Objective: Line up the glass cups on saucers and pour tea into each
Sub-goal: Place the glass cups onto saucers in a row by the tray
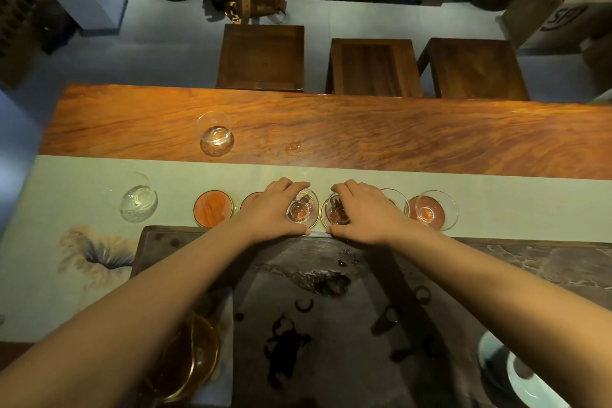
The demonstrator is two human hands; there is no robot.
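Head view: two hands [275,209] [361,212] each grip one of six glass cups [430,210].

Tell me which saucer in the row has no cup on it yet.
The far-left orange saucer, fully bare; the one beside it is mostly hidden under the left hand.

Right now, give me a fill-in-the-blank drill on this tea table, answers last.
1. Each of the hands, left and right, holds a glass ____.
2. The leftmost orange saucer carries ____ cup.
3. Beyond the wooden table stand ____ stools.

Answers: cup; no; three
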